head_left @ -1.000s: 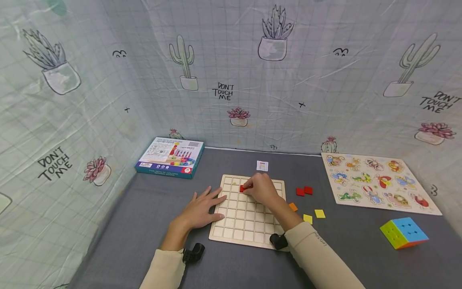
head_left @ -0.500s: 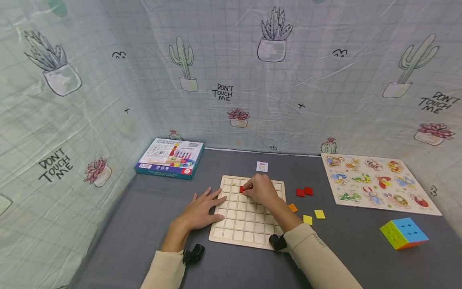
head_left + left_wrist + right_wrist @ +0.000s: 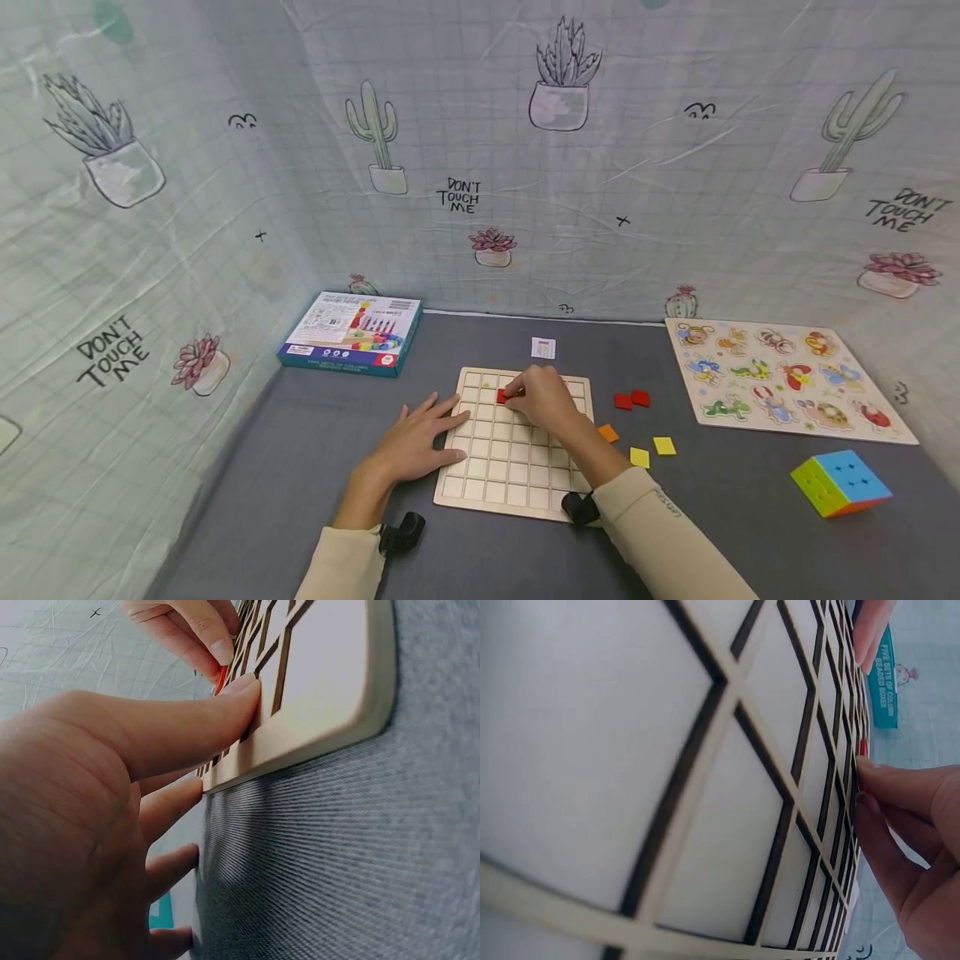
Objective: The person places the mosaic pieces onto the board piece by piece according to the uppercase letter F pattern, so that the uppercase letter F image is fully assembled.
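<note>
A pale wooden grid board (image 3: 495,471) lies on the grey table in the head view. My left hand (image 3: 412,440) rests at the board's left side with fingers spread. In the left wrist view its thumb (image 3: 180,731) lies on the board's edge. My right hand (image 3: 543,398) reaches over the upper part of the board. Its thumb and forefinger pinch a small red square tile (image 3: 862,778), partly hidden by the fingers. Red also shows on the grid just left of the fingertips, a red tile (image 3: 501,397) in the head view.
Right of the board lie two red tiles (image 3: 623,402), two yellow tiles (image 3: 664,446) and an orange tile (image 3: 608,432). Behind it is a small printed card (image 3: 543,347). A boxed toy (image 3: 352,333) stands back left; an insect puzzle board (image 3: 787,375) and a puzzle cube (image 3: 842,483) are at right.
Both hands stay in nearly the same place, the right fingers still at the red tile. The head view has shifted very slightly.
</note>
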`<state>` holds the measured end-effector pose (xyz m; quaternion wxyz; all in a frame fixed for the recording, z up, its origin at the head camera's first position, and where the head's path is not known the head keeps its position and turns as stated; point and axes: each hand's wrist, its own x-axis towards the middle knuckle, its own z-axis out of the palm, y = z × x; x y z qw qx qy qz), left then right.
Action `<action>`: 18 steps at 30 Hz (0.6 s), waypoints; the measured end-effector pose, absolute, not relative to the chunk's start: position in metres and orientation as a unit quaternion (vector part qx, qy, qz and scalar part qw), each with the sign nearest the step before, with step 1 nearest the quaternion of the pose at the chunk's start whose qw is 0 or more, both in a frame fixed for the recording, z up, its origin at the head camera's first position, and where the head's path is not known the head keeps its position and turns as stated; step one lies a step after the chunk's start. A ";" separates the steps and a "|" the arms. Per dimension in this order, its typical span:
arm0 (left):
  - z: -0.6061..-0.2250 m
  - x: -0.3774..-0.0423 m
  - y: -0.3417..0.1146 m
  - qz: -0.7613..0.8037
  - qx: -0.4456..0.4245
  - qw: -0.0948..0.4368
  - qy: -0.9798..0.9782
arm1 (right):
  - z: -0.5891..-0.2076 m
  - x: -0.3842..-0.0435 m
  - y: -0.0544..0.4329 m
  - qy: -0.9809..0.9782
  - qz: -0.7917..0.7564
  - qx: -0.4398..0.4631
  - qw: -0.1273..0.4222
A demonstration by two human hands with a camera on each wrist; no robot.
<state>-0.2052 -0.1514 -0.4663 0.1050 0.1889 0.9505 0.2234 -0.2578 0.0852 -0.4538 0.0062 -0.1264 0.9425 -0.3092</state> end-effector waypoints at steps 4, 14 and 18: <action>-0.467 -0.205 -0.152 0.224 0.190 0.102 0.951 | -0.451 -0.257 0.090 0.935 -0.318 -0.157 0.023; -0.467 -0.204 -0.152 0.229 0.191 0.100 0.949 | -0.423 -0.254 0.133 0.923 -0.312 -0.225 0.014; -0.466 -0.203 -0.152 0.232 0.194 0.099 0.948 | -0.418 -0.251 0.155 0.932 -0.304 -0.199 0.004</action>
